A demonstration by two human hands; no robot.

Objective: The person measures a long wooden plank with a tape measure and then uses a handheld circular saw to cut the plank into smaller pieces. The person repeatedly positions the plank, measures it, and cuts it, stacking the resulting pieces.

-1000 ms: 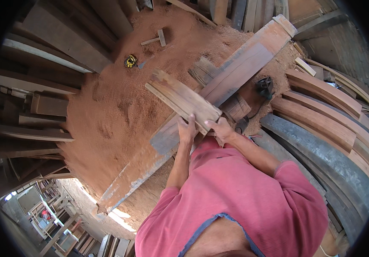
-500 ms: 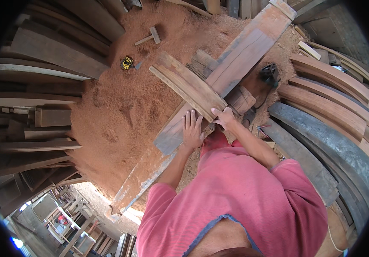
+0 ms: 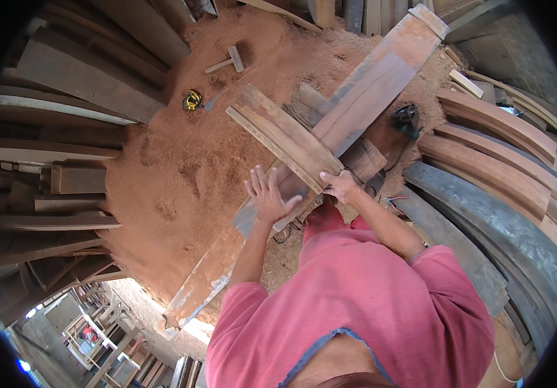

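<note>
A short wooden board [image 3: 285,139] lies crosswise over a longer, smoother board [image 3: 375,97]. That longer board rests along a paint-stained plank [image 3: 207,275] running from lower left to upper right. My right hand [image 3: 342,186] grips the near end of the short board, thumb on top and fingers partly hidden below. To the left of that end, my left hand [image 3: 267,196] is open with fingers spread, over the long board and holding nothing. Whether its palm touches the board, I cannot tell.
Reddish sawdust [image 3: 175,168] covers the floor. A yellow-and-black tape measure [image 3: 192,99] and a T-shaped wooden tool [image 3: 234,59] lie on it. A dark power tool [image 3: 406,118] sits right of the plank. Stacked timber lines the left [image 3: 65,152] and right [image 3: 485,165].
My left hand has come off the short board's edge and shifted left, its fingers spreading. My right hand keeps hold of the board's near end, which has moved only slightly.
</note>
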